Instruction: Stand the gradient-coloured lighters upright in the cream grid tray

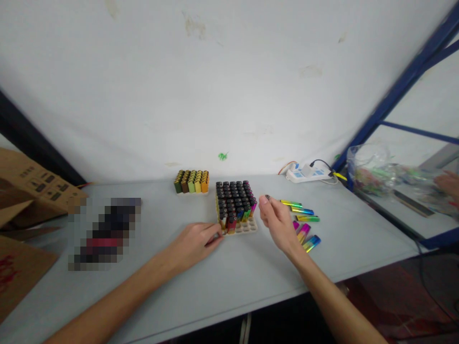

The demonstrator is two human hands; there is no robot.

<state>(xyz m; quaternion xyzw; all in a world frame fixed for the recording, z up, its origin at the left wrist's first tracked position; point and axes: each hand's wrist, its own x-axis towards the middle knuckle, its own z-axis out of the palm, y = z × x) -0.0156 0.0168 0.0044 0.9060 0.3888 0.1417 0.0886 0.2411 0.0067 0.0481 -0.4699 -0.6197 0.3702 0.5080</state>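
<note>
A pale tray (242,231) with round holes stands upright on the table, packed with black-topped lighters (232,193). Some holes show bare at its front right. My left hand (201,239) rests on the table with its fingers closed at the tray's front left corner. Just right of the tray, my right hand (278,222) is raised in a fist around a lighter (267,197); only its dark top shows above the thumb. Several shiny multicoloured lighters (307,218) lie loose beyond that hand, some partly hidden behind it.
Another block of green, brown and yellow lighters (191,182) stands near the wall. A white power strip (310,173) lies at the back right. Cardboard boxes (39,184) and a pixelated object (107,234) are at left. Past the blue frame (369,117), another person's hand (448,185) shows.
</note>
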